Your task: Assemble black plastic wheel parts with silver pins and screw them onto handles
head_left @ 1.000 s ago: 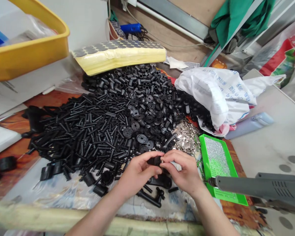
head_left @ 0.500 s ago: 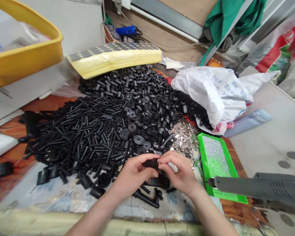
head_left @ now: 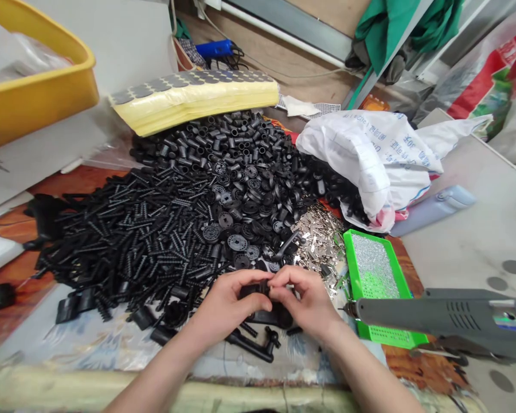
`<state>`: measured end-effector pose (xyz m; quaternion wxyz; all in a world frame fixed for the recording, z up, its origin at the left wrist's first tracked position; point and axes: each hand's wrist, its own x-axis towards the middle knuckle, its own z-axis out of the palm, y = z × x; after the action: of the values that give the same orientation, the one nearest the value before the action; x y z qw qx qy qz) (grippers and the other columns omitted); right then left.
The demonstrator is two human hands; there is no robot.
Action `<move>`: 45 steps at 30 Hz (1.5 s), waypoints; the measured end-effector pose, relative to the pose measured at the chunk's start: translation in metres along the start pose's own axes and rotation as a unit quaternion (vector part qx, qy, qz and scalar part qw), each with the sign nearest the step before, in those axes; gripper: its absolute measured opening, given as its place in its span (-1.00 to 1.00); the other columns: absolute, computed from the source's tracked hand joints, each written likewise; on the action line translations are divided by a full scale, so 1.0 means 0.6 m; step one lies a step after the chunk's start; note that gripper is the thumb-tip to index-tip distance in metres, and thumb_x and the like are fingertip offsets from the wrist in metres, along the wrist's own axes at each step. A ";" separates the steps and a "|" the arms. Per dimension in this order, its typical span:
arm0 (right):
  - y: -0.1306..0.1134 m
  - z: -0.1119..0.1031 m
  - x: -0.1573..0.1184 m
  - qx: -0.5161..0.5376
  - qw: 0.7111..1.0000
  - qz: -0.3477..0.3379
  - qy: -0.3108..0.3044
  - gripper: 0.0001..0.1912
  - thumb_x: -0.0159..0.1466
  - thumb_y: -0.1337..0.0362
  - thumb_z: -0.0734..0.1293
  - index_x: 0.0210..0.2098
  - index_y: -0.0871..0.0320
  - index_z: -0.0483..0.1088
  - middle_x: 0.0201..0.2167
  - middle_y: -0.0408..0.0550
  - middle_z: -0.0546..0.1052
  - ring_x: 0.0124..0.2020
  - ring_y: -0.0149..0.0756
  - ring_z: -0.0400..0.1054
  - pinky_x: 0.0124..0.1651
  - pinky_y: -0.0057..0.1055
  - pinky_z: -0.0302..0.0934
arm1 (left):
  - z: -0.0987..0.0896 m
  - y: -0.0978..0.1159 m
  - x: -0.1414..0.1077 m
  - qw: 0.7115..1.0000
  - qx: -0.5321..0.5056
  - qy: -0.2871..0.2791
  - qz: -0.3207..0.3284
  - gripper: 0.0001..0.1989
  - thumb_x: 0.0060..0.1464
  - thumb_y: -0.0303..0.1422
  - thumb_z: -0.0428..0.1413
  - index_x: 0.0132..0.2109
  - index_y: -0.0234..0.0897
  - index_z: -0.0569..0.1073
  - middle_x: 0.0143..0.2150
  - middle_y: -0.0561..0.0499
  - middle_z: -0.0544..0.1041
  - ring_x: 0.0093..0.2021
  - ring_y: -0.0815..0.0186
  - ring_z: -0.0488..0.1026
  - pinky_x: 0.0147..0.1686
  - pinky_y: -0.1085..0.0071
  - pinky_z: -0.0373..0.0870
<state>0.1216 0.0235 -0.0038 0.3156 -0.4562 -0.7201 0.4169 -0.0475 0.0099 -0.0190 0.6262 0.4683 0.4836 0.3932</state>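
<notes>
My left hand point(head_left: 236, 298) is closed around a small black plastic part point(head_left: 250, 289), partly hidden by the fingers. Thumb and forefinger of my right hand point(head_left: 303, 298) pinch together against the right end of that part; whatever they hold is too small to name. Below the hands lie a dark flat piece point(head_left: 273, 316) and a black crank-shaped part point(head_left: 251, 346). Just beyond them spread heaps of black discs point(head_left: 237, 242), ribbed black rods point(head_left: 155, 229), short black tubes point(head_left: 223, 137) and small shiny metal plates point(head_left: 320, 235).
A green tray point(head_left: 402, 267) of tiny silvery pieces stands at right, with a grey power screwdriver point(head_left: 430, 315) over its near end. Behind are a stack of yellow sticker sheets point(head_left: 198, 103) and a white bag point(head_left: 370, 155). A yellow bin point(head_left: 38, 103) stands upper left.
The whole view has shifted slightly, and the screwdriver appears a little further left. Both hands stay together at the black part, with fingertips still meeting.
</notes>
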 end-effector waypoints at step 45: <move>-0.017 -0.020 0.003 -0.163 0.970 -0.180 -0.010 -0.53 0.28 0.38 0.28 0.17 0.06 0.25 0.01 0.06 0.50 0.01 -0.18 0.39 0.05 -0.17 0.34 | -0.017 0.012 0.005 0.985 -0.170 -0.017 -0.034 -0.81 -0.20 -0.46 0.19 -0.32 -0.32 0.47 -0.53 0.14 0.51 -0.57 0.47 0.35 -0.52 0.52 0.29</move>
<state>0.1272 0.0265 0.0110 0.2993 -0.3602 -0.8516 0.2353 -0.0570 0.0167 -0.0140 0.7181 0.3447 0.4147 0.4399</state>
